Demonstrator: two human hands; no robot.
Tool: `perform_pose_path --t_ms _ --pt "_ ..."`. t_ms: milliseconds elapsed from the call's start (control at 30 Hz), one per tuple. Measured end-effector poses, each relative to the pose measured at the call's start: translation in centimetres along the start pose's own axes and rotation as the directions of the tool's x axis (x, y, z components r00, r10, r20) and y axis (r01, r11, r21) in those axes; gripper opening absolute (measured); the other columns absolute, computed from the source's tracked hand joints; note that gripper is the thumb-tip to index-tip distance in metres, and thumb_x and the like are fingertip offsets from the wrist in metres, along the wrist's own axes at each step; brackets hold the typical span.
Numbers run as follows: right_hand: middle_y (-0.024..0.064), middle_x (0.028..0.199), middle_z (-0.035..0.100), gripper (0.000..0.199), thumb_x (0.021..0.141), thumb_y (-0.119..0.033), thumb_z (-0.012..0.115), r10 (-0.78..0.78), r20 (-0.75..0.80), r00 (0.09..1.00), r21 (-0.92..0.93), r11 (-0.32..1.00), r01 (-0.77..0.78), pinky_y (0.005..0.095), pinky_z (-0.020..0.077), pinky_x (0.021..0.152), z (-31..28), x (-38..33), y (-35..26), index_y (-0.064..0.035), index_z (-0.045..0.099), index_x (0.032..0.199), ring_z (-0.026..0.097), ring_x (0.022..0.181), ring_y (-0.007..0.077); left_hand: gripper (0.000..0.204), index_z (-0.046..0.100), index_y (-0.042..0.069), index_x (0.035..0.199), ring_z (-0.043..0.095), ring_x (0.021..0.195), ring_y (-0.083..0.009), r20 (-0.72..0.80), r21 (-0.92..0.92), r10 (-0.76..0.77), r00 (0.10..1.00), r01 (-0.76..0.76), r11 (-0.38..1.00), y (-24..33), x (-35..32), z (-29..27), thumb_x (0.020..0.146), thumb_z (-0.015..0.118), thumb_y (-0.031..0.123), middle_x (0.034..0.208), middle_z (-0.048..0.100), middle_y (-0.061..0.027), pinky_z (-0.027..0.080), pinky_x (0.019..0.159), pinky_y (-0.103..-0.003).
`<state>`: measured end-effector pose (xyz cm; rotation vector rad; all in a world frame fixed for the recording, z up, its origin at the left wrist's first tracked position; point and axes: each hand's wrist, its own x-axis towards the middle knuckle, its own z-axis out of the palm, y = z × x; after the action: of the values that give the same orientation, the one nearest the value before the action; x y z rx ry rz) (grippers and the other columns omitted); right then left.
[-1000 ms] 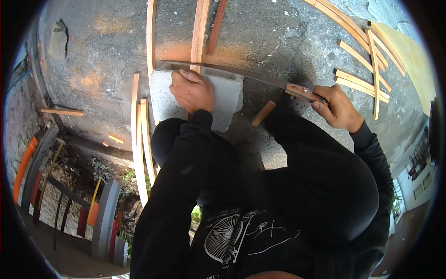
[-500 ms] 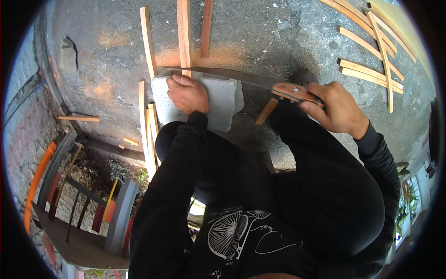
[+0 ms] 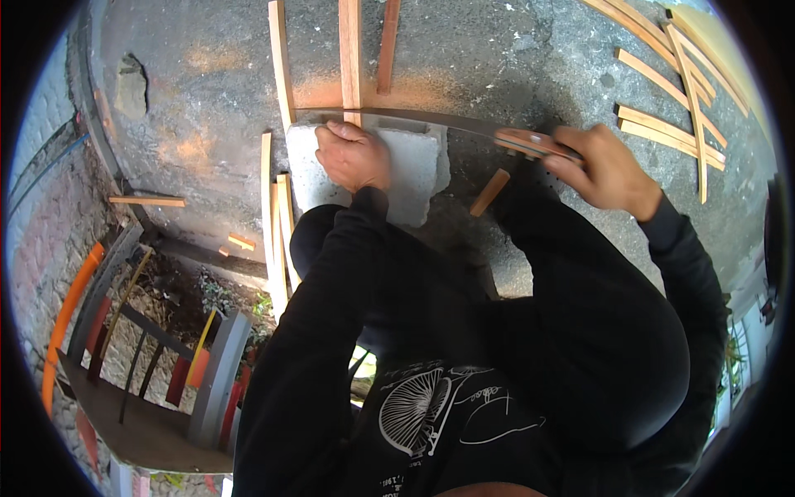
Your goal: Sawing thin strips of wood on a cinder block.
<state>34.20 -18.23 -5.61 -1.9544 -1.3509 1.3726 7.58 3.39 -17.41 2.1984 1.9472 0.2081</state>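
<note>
My right hand (image 3: 603,168) is closed around the wooden handle of a handsaw (image 3: 464,123). The saw's blade lies across a long wooden strip (image 3: 351,58), just beyond my left hand. That strip runs away from me, its near end over a pale concrete block (image 3: 406,170). My left hand (image 3: 354,157) is closed on the strip's near end and presses it against the block; the fingers cover that end. Orange sawdust is spread on the ground beyond the blade. A short wooden offcut (image 3: 490,192) lies right of the block, near my right leg.
Two more strips, one light (image 3: 281,62) and one reddish (image 3: 387,50), flank the held one. Several strips lie at far right, including a crossing one (image 3: 690,108). A flat stone (image 3: 131,86) rests at far left. A metal frame (image 3: 217,381) stands at lower left.
The saw's handle has shifted slightly upward in view, its blade still across the strip. The whole scene sits a little further right on the left side, as my head has moved.
</note>
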Motion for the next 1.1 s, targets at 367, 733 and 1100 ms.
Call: perform_pose_path --t_ms 367,733,1100 --pt "0.0199 0.061 0.055 0.042 0.102 -0.039 0.063 0.106 -0.054 0.993 0.032 0.994 -0.105 0.0428 0.0460 0.057 -1.2 -0.2 1.5 0.0013 0.069 0.091 0.063 0.059 0.0369 0.034 0.054 0.000 0.084 0.056 0.079 -0.0526 -0.093 -0.056 0.055 0.994 -0.060 0.997 0.1 0.5 1.9 0.106 0.046 0.025 0.078 0.060 -0.0295 0.040 0.073 -0.062" --pt "0.0170 0.074 0.048 0.053 0.100 -0.048 0.060 -0.055 -0.522 0.851 0.055 0.994 0.098 0.0415 0.0392 0.059 5.5 -2.8 8.4 0.0028 0.057 0.086 0.049 0.063 0.0342 0.035 0.057 0.000 0.090 0.057 0.086 -0.0527 -0.012 -0.074 0.026 1.000 -0.027 0.997 -0.2 0.4 0.6 0.106 0.045 0.029 0.087 0.064 -0.0292 0.042 0.078 -0.062" --pt "0.0220 0.082 0.059 0.033 0.093 -0.028 0.069 0.166 -0.717 0.677 -0.108 0.933 -0.343 0.0512 0.0449 0.069 14.9 -13.4 16.7 0.0013 0.064 0.108 0.057 0.079 0.0436 0.024 0.061 0.004 0.088 0.058 0.083 -0.0448 -0.120 -0.062 0.068 0.990 -0.076 0.995 0.0 0.0 1.5 0.102 0.052 0.022 0.090 0.066 -0.0198 0.047 0.077 -0.055"
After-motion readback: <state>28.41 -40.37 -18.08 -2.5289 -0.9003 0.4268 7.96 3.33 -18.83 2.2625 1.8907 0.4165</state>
